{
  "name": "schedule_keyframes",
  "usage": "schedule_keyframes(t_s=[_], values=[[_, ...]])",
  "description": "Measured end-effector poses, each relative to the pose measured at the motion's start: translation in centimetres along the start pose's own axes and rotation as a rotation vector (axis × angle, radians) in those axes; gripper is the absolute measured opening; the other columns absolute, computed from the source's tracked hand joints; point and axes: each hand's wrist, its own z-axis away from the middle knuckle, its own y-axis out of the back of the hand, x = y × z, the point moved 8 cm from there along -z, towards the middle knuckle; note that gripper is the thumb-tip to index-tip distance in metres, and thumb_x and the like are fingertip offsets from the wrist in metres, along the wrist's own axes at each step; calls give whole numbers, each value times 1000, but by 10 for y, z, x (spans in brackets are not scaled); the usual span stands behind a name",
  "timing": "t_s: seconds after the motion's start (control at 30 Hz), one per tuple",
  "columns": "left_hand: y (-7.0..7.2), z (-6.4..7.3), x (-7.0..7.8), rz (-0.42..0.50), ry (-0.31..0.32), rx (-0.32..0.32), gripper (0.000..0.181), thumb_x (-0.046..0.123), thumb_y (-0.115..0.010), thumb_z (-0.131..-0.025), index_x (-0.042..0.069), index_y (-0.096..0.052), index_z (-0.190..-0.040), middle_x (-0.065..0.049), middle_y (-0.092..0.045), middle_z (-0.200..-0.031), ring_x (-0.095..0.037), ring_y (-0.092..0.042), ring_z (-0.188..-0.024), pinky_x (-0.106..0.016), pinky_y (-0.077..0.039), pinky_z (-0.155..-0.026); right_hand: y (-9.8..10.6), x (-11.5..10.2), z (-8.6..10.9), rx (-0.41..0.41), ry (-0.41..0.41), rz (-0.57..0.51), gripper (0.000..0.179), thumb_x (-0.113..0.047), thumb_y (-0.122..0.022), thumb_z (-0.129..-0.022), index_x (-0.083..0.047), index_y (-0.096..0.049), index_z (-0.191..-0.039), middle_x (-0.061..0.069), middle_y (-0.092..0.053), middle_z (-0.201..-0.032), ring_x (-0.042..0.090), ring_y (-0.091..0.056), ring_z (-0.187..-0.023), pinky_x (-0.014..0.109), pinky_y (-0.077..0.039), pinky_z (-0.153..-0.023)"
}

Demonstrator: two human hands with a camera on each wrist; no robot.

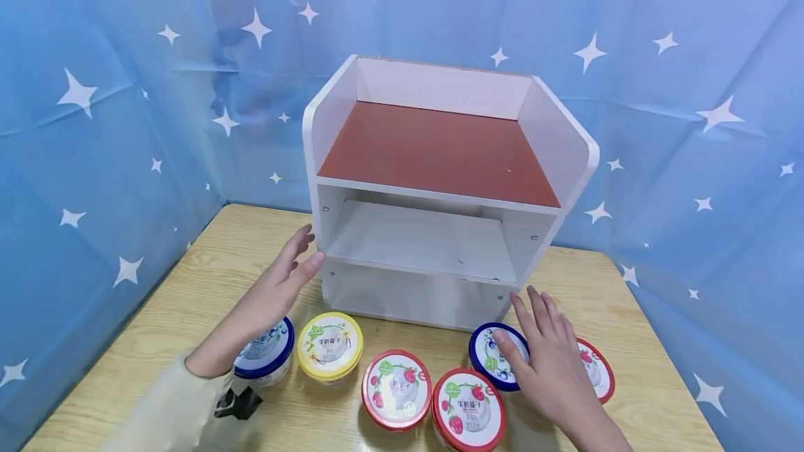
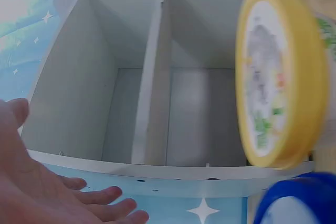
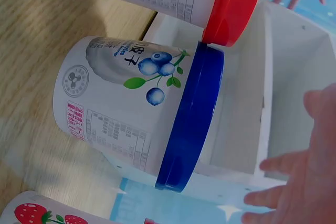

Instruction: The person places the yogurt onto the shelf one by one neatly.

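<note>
A small white shelf unit (image 1: 433,305) with a red-brown top board (image 1: 433,148) stands on the wooden table. My left hand (image 1: 266,305) is beside its left side, fingers spread and holding nothing; a blue-lidded tub (image 1: 270,351) sits partly under that wrist. My right hand (image 1: 546,351) hovers near the lower right corner with fingers apart, its thumb overlapping another blue-lidded tub (image 3: 131,98) printed with blueberries. Past that hand, a red-lidded tub (image 1: 598,372) is partly hidden. Between the hands are a yellow-lidded tub (image 1: 329,347) and two red-lidded tubs (image 1: 397,390) with strawberries.
The shelf unit has two open compartments below its top, divided by a white board (image 1: 421,239). A blue curtain (image 1: 157,124) with white stars hangs behind and along both sides of the table (image 1: 188,291). Black tape (image 1: 239,403) shows at the left sleeve.
</note>
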Motion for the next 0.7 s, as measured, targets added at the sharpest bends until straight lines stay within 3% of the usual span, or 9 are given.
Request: schedule_keyframes(t_s=[0.17, 0.3, 0.5, 0.6, 0.7], values=[[16, -16, 14, 119, -44, 26, 70, 48, -35, -103, 17, -7, -159, -14, -17, -160, -36, -15, -145, -66, -16, -107, 1, 1, 1, 9, 0, -19, 74, -51, -49, -99, -14, -23, -157, 21, -14, -159, 43, -6, -144, 67, -8, -108], [27, -29, 29, 206, -116, 32, 69, 48, -33, -102, 17, -8, -159, -12, -17, -160, -32, -14, -145, -63, -13, -110, 4, 4, 3, 36, 5, -29, 72, -50, -49, -99, -14, -25, -156, 22, -17, -158, 43, -9, -144, 67, -10, -108], [43, -49, 58, 298, -239, 31, 64, 47, -33, -101, 28, -10, -158, 3, -11, -161, -22, -11, -146, -62, -14, -110, 9, 8, 4, 73, 22, -51, 70, -45, -54, -99, -11, -29, -155, 22, -22, -156, 45, -14, -142, 69, -17, -105], [49, -59, 70, 353, -235, 43, 64, 51, -33, -100, 32, -11, -158, 7, -10, -161, -21, -12, -146, -58, -16, -111, 14, 11, 5, 99, 24, -65, 68, -44, -55, -98, -9, -33, -153, 22, -26, -155, 45, -19, -141, 72, -21, -101], [50, -66, 76, 392, -172, 47, 69, 58, -30, -98, 28, -13, -158, 5, -11, -161, -22, -13, -147, -55, -17, -112, 18, 16, 7, 123, 18, -73, 67, -42, -56, -98, -8, -35, -151, 22, -30, -152, 45, -23, -138, 73, -25, -98]])
